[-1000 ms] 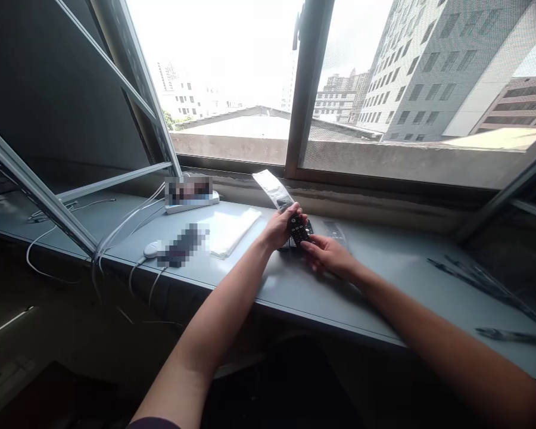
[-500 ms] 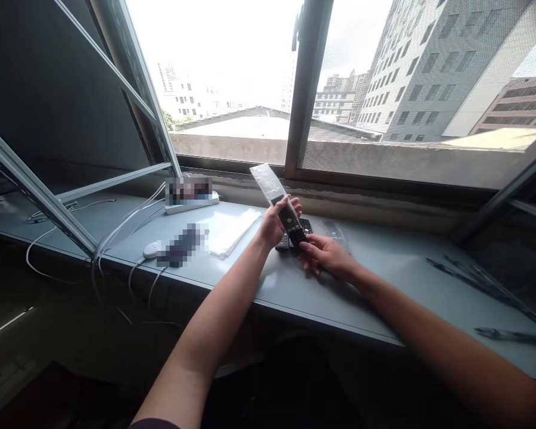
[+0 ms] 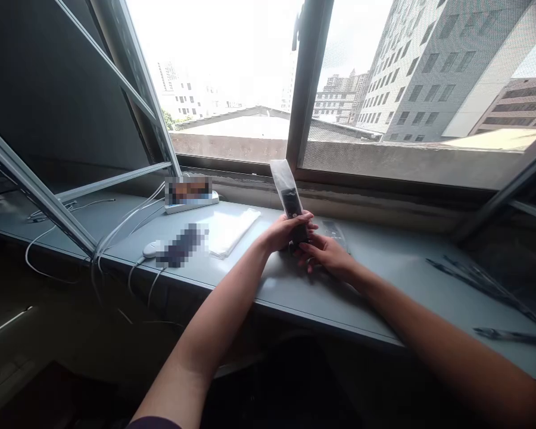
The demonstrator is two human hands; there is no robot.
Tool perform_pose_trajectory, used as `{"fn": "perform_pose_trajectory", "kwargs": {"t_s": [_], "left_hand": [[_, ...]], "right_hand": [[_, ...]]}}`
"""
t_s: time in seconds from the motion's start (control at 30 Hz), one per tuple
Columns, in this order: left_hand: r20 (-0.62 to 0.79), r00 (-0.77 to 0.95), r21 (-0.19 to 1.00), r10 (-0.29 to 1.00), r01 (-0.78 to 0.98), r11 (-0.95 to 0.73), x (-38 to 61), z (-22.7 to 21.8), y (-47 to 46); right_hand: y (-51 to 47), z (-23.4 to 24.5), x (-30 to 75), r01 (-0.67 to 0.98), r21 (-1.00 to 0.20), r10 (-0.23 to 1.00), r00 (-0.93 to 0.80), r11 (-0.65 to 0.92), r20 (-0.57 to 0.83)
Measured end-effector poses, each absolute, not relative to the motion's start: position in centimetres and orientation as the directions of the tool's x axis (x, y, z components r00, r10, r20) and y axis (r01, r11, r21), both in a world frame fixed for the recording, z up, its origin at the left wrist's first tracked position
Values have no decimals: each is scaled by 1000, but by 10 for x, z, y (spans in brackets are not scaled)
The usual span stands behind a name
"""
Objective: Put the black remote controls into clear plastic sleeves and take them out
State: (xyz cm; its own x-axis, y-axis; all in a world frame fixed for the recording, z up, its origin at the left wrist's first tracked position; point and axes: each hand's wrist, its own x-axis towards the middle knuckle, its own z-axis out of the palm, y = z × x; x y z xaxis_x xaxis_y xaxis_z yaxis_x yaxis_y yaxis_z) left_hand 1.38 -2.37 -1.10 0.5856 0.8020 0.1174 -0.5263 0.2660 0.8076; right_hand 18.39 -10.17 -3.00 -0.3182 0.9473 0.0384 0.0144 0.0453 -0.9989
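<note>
A black remote control [image 3: 291, 204] stands nearly upright inside a clear plastic bag [image 3: 282, 173] whose empty top points toward the window. My left hand [image 3: 283, 231] is wrapped round the lower part of the bagged remote. My right hand [image 3: 327, 253] grips its bottom end from the right, fingers curled against it. Both hands meet above the grey ledge [image 3: 384, 280]. Another remote [image 3: 335, 229] lies flat on the ledge just behind my right hand.
A stack of clear bags [image 3: 230, 229] lies left of my hands. Farther left are a white mouse [image 3: 152, 248], a white power strip [image 3: 192, 202] and white cables [image 3: 116, 232]. Dark strips [image 3: 482, 277] lie at the right. A slanted metal frame [image 3: 40, 190] crosses the left.
The bagged remote has swung from a slant to almost upright and slid deeper into the bag. My left hand has dropped lower and closed against my right hand.
</note>
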Motion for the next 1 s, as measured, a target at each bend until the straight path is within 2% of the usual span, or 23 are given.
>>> {"fn": "perform_pose_trajectory", "kwargs": {"t_s": [0.1,0.27,0.37,0.5,0.67,0.83,1.0], "left_hand": [[158,524,804,837,-561,199,11,-8,-17],[167,236,627,957,-775,81,5,-1,-6],[139,177,565,974,-822,68,2,1,-3],[127,218,568,968,-816,110,4,-1,-5],[164,329,604,930,-779,169,13,-5,-11],[182,438,676,880,-706,211,17,-8,-17],[202,434,711,878,-682,173,16,-10,-17]], "right_hand": [[-102,-29,184,21,-999,941,-338,25,16],[-104,-29,183,50,-998,915,-401,-28,-46],[-104,-28,182,60,-996,905,-418,-58,-78],[-104,-29,183,55,-996,889,-449,-75,-92],[-103,-32,183,0,-996,915,-396,-86,-79],[-102,-34,183,-41,-999,937,-348,-24,-8],[-103,-29,184,-29,-997,943,-323,70,76]]}}
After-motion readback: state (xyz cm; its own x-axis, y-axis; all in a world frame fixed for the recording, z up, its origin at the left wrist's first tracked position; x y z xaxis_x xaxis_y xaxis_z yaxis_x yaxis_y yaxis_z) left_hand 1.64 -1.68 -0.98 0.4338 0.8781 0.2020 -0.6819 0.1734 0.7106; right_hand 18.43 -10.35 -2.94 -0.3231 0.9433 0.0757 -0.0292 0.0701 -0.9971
